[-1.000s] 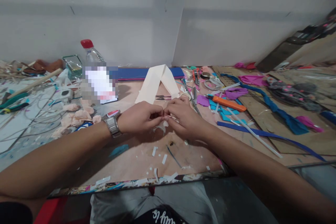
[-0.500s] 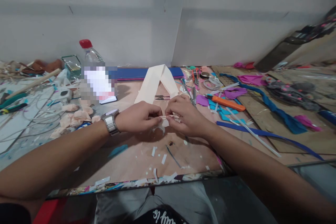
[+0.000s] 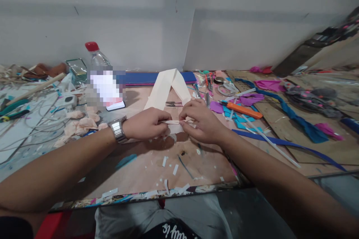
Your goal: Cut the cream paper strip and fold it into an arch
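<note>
My left hand point(image 3: 147, 124), with a metal watch point(image 3: 119, 129) on its wrist, pinches one part of a cream paper-like strip point(image 3: 174, 128). My right hand point(image 3: 202, 122) pinches the same strip a little to the right, thumb against fingers. Between the hands a short pale section shows, its upper edge folded or gathered. Behind them a long cream band point(image 3: 159, 85) stands bent into a peak, one side running down behind each hand. Whether it joins the held piece is hidden. Small snips point(image 3: 174, 104) lie under the peak.
A lit, blurred phone point(image 3: 105, 87) leans before a red-capped bottle point(image 3: 98, 58). Blue folded sheets point(image 3: 140, 78) lie along the wall. To the right are an orange cutter point(image 3: 244, 109), a blue strip point(image 3: 280, 143) and coloured scraps. Peach crumpled pieces point(image 3: 84, 125) and cables lie left.
My right hand has shifted slightly up and right, and its fingers have re-gripped. More of the cream strip shows flat between my hands. My left hand stays nearly in place.
</note>
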Action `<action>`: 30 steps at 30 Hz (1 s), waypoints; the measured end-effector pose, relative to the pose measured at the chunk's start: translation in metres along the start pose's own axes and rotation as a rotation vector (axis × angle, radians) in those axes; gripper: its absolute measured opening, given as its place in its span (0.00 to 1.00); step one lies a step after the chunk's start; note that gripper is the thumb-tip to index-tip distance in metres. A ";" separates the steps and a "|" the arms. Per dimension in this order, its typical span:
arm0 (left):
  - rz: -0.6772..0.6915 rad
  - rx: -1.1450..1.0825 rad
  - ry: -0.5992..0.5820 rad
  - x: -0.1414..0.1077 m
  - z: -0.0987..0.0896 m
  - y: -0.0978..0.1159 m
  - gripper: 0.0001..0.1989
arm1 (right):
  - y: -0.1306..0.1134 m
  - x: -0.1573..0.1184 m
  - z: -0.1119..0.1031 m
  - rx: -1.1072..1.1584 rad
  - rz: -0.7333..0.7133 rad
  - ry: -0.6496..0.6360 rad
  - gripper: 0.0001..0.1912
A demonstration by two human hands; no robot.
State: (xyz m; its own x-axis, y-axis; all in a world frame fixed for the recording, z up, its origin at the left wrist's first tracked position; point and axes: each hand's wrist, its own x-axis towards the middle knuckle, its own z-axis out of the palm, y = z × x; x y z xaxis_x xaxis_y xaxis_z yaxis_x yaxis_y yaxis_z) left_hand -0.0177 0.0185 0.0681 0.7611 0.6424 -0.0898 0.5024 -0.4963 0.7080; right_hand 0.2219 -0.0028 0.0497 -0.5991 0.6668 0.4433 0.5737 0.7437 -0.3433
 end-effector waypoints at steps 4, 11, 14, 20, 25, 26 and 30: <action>-0.020 0.014 -0.025 0.001 -0.002 -0.001 0.11 | 0.002 0.000 -0.003 -0.018 -0.022 0.033 0.04; -0.034 0.132 -0.069 0.003 -0.004 -0.006 0.13 | 0.004 0.001 -0.006 -0.045 -0.046 0.027 0.05; -0.061 0.136 -0.111 0.003 -0.005 -0.008 0.14 | 0.005 0.001 -0.005 -0.025 -0.067 0.015 0.04; -0.072 0.127 -0.169 0.003 -0.005 -0.009 0.13 | 0.007 0.002 -0.007 -0.008 -0.074 0.002 0.03; -0.033 0.097 -0.204 0.002 -0.005 -0.004 0.11 | 0.005 0.002 -0.006 0.011 -0.092 -0.018 0.03; -0.025 0.085 -0.188 0.002 -0.004 -0.004 0.13 | 0.004 0.002 -0.004 0.015 -0.102 -0.025 0.04; 0.029 0.033 -0.108 0.002 -0.001 -0.004 0.22 | -0.001 0.000 0.001 0.018 -0.119 -0.060 0.05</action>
State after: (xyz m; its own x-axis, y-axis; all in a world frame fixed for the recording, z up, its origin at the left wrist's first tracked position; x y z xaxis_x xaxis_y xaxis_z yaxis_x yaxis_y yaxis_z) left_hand -0.0186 0.0222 0.0663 0.8144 0.5618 -0.1453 0.4912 -0.5342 0.6880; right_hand 0.2204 -0.0035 0.0497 -0.6948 0.5750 0.4321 0.4866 0.8182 -0.3063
